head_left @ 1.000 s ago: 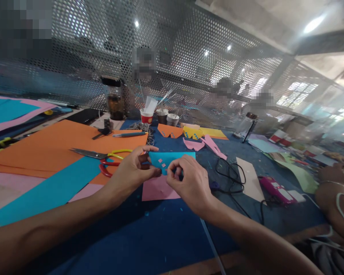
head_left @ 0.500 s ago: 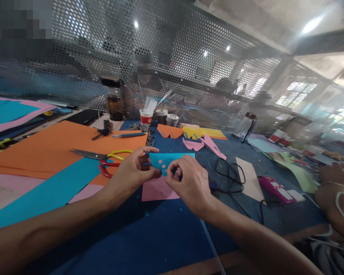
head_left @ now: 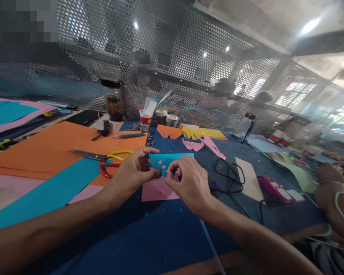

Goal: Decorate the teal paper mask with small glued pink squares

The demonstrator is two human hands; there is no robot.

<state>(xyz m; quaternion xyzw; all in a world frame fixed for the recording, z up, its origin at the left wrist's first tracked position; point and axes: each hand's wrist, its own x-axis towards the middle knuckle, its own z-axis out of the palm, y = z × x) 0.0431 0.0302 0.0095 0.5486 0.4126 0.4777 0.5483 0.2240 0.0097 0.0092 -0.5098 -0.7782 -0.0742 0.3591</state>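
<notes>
Between my hands is a piece of blue paper [head_left: 172, 157] with a few small pink squares on its face. My left hand [head_left: 136, 168] pinches its left end between thumb and fingers. Across its right part lies my right hand [head_left: 187, 179], thumb and forefinger pressed together near the pink squares; whether a small piece is between those fingertips is hidden. A pink sheet of paper [head_left: 157, 191] lies on the table beneath both hands. Scissors [head_left: 104, 156] with red and yellow handles rest just left of my left hand.
Large orange sheets [head_left: 60, 145] and a blue strip [head_left: 51, 191] cover the left side. Behind my hands stand cut orange [head_left: 169, 131] and yellow paper shapes [head_left: 191, 133], paper cups [head_left: 146, 118] and a jar [head_left: 114, 101]. A black cable [head_left: 229, 177] lies right; another person's hand [head_left: 331, 173] is farther right.
Almost nothing differs. My right fingertips have barely shifted against the blue paper, and both hands keep their places.
</notes>
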